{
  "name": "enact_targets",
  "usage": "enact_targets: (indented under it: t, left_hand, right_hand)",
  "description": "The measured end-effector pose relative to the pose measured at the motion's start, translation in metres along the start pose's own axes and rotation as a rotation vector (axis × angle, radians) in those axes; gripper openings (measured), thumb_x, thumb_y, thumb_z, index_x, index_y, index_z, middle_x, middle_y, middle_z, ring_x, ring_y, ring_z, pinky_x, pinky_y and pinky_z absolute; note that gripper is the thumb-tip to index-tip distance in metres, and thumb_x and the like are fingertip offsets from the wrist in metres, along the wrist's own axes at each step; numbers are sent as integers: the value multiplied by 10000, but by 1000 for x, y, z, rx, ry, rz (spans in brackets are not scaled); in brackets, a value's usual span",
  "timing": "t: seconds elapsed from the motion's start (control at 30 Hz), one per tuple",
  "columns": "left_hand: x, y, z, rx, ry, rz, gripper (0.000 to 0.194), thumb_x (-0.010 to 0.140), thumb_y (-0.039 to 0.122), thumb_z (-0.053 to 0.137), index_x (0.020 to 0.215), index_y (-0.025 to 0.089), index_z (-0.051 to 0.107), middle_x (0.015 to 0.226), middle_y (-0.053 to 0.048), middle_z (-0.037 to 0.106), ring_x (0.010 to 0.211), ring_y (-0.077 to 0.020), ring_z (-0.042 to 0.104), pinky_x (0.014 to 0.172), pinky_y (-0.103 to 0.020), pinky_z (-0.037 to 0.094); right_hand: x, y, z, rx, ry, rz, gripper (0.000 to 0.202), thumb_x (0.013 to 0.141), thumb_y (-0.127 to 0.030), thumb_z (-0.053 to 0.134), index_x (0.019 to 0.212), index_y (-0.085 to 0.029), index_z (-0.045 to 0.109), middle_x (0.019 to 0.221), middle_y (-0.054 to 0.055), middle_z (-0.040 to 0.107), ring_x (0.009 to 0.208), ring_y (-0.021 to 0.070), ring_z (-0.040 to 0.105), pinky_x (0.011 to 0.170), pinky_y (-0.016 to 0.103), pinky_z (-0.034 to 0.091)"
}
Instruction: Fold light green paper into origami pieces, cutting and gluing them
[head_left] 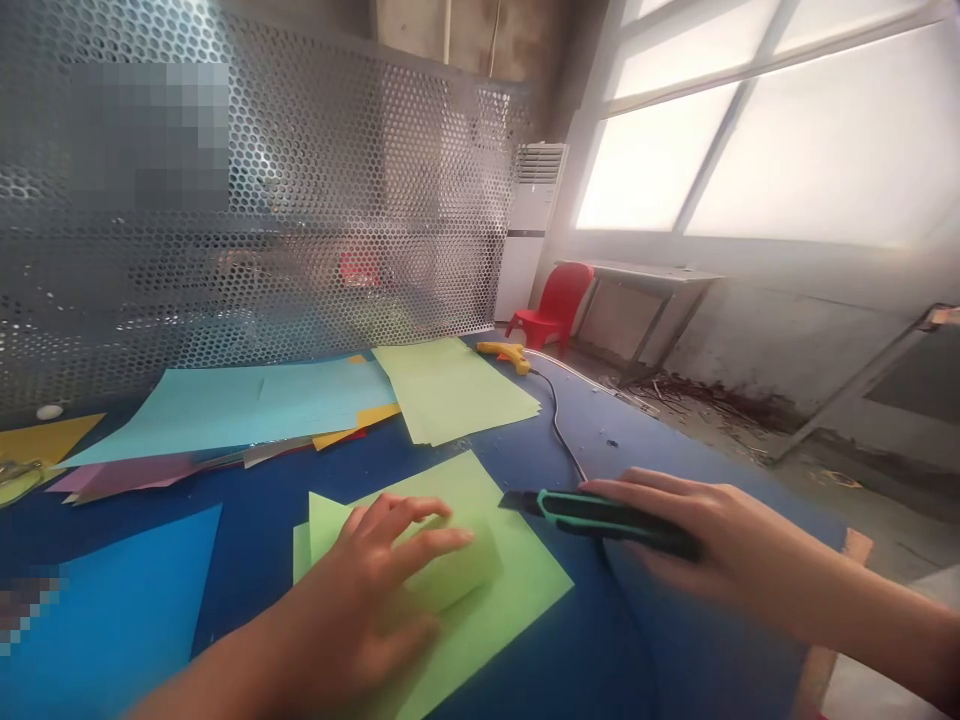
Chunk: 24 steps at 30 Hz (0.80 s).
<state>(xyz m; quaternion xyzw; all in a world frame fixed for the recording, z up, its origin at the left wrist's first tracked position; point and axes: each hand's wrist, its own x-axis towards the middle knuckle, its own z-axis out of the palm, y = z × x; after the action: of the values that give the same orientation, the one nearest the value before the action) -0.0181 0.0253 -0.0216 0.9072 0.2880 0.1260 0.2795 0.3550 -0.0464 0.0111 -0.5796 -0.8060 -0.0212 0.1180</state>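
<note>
We hold a black-and-green plastic utility knife (600, 517) in the right hand (727, 530); that grip is closed around the body, with the fingers along the far side. The knife is above the right side of the blue worktop (652, 450). Its long axis runs nearly crosswise, with the dark tip directed left and slightly away from us, at the right edge of a light green paper sheet (521, 590). We cannot tell whether the tip touches the paper, or how much of it is blade. Any lettering on the knife body is too blurred for us to read.

The left hand (382, 575) is over the green sheet and a smaller light green paper piece (478, 560). Its grip is partly open, fingers spread and bent; we cannot tell whether the fingertips make contact. The hand hides much of the smaller piece, and the thumb is blurred.

Beyond the hands are a light green paper stack (465, 395) and a yellow gun-shaped tool (510, 354); its dark cord (559, 425) passes behind the knife and blurs below it. To the left are pale blue paper sheets (262, 405) and a bright blue sheet (142, 600), the latter cut off by the frame and partly covered by pixelation. A second pixelated block obscures the perforated metal screen (315, 180).
</note>
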Motion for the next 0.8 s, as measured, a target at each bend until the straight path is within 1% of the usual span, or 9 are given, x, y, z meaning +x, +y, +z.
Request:
enact_targets:
  t: [0.1,0.2,0.3,0.47,0.57,0.63,0.7,0.8]
  left_hand:
    - [0,-2,0,7,-8,19,541,992,281,593,1439,561,470,1623,31,434,1482,-336,425,1172,-736,355]
    - [0,-1,2,20,5,43,484,993,269,592,1400,523,534,1635,27,427,1489,-333,418,1189,-729,338]
    - [-1,0,4,36,33,68,449,992,227,566,1363,478,584,1627,18,444,1492,-326,407,1201,-691,352]
    - [-1,1,6,53,55,103,379,993,229,540,1307,422,631,1613,12,470,1467,-315,420,1203,-650,379]
    - [-1,-1,7,65,51,107,368,991,230,537,1292,408,650,1615,3,472,1460,-323,424,1190,-654,396]
    - [-1,-1,7,76,43,102,377,983,233,550,1300,408,656,1617,0,475,1454,-336,434,1169,-654,423]
    - [0,-1,6,90,28,89,394,997,241,536,1327,425,649,1625,17,477,1454,-338,447,1162,-662,427]
    - [2,1,3,110,-12,58,401,1080,324,427,1412,464,603,1668,51,426,1506,-340,417,1182,-700,376]
  right_hand:
    - [5,-13,0,38,-80,-86,442,980,-357,530,1395,-328,680,1088,53,785,750,200,776,656,298,613]
    - [9,-18,1,41,-101,-141,420,1016,-426,573,1402,-304,685,1035,79,778,739,218,774,644,310,602]
    - [10,-19,2,36,-91,-169,439,1046,-483,558,1424,-287,669,1030,93,774,752,227,775,656,321,598]
    - [8,-20,5,50,-25,-216,411,1063,-455,537,1404,-270,674,1039,94,778,767,220,773,653,309,596]
    - [8,-20,7,44,-6,-251,402,1067,-457,535,1374,-250,693,971,88,781,764,216,764,649,301,598]
    - [9,-20,8,27,-1,-277,415,1077,-467,515,1380,-243,689,960,92,783,814,229,768,682,313,609]
    - [9,-18,8,16,-8,-307,413,1084,-463,504,1397,-256,677,995,92,789,876,241,771,741,341,622]
    - [9,-17,10,6,-24,-323,401,1080,-433,521,1426,-281,652,1074,86,790,939,253,766,821,389,627]
